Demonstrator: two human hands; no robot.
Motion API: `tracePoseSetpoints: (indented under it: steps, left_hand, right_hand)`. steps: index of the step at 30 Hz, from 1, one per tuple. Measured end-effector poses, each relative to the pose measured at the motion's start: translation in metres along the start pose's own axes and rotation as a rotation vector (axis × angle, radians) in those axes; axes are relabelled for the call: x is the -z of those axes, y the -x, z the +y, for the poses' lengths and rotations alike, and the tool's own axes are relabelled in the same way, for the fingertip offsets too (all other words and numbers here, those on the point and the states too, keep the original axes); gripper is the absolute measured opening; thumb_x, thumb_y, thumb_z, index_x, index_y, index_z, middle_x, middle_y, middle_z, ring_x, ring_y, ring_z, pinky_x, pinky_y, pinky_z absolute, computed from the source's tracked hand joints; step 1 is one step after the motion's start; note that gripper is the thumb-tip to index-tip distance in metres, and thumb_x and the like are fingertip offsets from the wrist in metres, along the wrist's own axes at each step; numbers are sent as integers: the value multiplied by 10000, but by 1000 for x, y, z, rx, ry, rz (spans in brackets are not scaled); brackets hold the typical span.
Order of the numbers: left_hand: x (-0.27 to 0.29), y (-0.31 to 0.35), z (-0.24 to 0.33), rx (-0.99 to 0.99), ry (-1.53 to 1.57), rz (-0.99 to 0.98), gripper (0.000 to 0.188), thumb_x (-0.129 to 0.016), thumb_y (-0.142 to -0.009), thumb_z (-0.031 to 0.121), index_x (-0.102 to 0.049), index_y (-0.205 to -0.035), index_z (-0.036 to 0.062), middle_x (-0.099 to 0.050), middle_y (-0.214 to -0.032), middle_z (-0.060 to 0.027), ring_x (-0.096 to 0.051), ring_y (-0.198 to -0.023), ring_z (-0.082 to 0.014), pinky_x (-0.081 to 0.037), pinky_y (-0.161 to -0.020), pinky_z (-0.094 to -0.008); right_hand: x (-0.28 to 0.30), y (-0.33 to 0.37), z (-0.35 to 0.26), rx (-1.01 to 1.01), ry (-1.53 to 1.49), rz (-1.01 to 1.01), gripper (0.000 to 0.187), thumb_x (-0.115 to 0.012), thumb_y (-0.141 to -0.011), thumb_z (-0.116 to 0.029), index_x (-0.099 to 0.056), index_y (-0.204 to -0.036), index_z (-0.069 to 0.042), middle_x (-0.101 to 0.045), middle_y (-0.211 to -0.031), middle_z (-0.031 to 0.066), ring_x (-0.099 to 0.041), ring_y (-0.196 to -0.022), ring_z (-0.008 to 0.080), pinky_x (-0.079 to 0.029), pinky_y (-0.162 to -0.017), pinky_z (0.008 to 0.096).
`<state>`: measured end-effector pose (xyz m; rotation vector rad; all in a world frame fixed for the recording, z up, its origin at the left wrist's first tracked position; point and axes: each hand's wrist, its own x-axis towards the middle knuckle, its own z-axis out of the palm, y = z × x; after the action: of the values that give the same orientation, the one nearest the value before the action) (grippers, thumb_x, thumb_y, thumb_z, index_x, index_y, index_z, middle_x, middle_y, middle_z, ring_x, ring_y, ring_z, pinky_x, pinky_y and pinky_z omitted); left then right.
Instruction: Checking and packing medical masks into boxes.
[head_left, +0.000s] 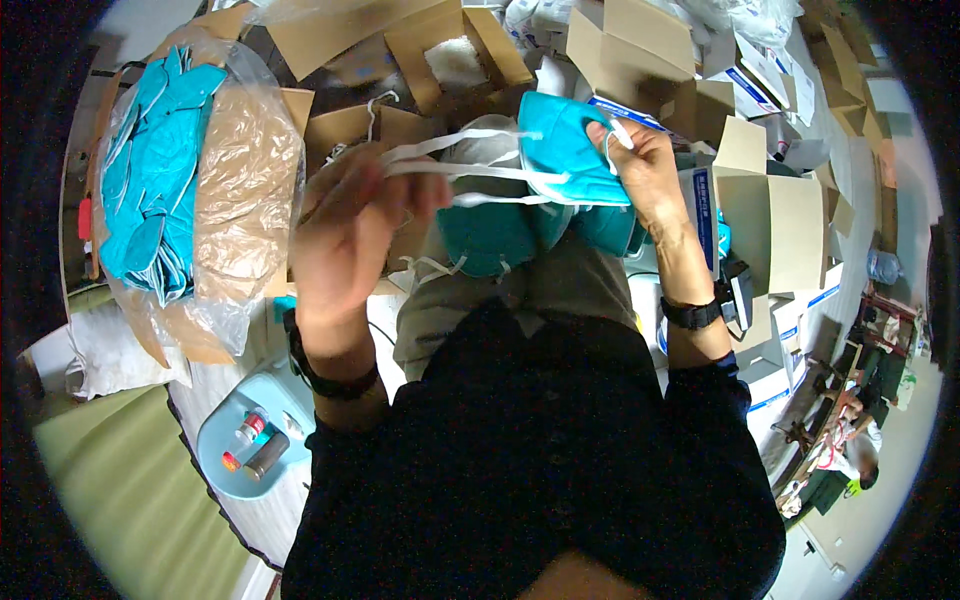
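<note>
My right hand [640, 165] grips a teal cup-shaped face mask [560, 145] at its right edge. My left hand [345, 230] pinches the mask's white elastic straps [470, 170] and holds them stretched out to the left. Both hands are raised in front of me, above my lap. Under the held mask, more teal masks [490, 240] lie on my lap, with loose white straps beside them.
A clear plastic bag [240, 170] in a cardboard box holds several teal masks [155, 180] at the left. Open cardboard boxes [640, 40] crowd the back and right. A light blue tray [255, 420] with small bottles sits lower left. Another person [850, 450] sits at far right.
</note>
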<state>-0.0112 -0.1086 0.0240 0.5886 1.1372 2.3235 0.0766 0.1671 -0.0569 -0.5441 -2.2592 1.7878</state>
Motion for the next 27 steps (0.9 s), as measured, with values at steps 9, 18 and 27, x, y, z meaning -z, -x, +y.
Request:
tracePoseSetpoints:
  steps: [9,18,27]
  left_hand:
    - [-16,-28,0,338,-493,-163,368,-410,-962,298,-556,-763,26,-583,-742,-88,-525,-676,-140,-381,-604,-251]
    - [-37,-38,-13,491,-644,-313,310,-452,-951,278,-617,-865,30,-605,-629,-22,-420,-418,-45,-314,-399,-190]
    - [-18,-16,-51,710,-539,-281,313,-396,-973,306,-485,-769,86,-533,-624,-36,-436,-469,-89,-316,-421,-225]
  right_hand:
    - [58,-2,-8,-235,-810,231,236,-595,-898,-268,-600,-1027,-71,-505,-691,-51,-349,-523,27,-245,-434,180]
    - [-37,9,-70,48,-299,-505,159,-576,-912,-193,-647,-959,-59,-648,-739,-22,-469,-587,14,-321,-494,181]
    - [-30,12,-43,229,-27,-165,49,-653,-787,-1,-678,-820,-26,-620,-684,-2,-534,-657,71,-424,-595,235]
